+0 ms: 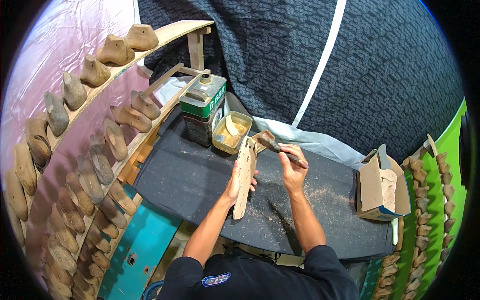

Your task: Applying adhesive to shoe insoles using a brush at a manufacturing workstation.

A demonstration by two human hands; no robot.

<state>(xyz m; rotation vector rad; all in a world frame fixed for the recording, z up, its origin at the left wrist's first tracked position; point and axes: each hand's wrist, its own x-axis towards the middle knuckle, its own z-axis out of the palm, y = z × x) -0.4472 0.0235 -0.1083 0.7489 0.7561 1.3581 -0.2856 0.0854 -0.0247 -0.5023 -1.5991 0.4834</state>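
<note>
Upright over the table, a long, narrow, sole-shaped tan piece (245, 172) with small dark marks is gripped in my left hand (233, 184). My thumb side lies along its left edge and fingertips show past its right edge. In my right hand (294, 169) is a brush (270, 143) with a dark, caked handle; its brownish bristles point left, close to the top of the tan piece. I cannot tell whether they touch. Just behind is a tub (227, 145) with yellowish, glue-like residue and a pale curved piece (231, 126) in it.
A green and dark metal can (202, 107) stands left of the tub. An open cardboard box (369, 190) sits at the table's right end. Shavings lie on the black-covered table (310, 220). Wooden shoe lasts (95, 70) line racks at left; more hang at right (422, 215).
</note>
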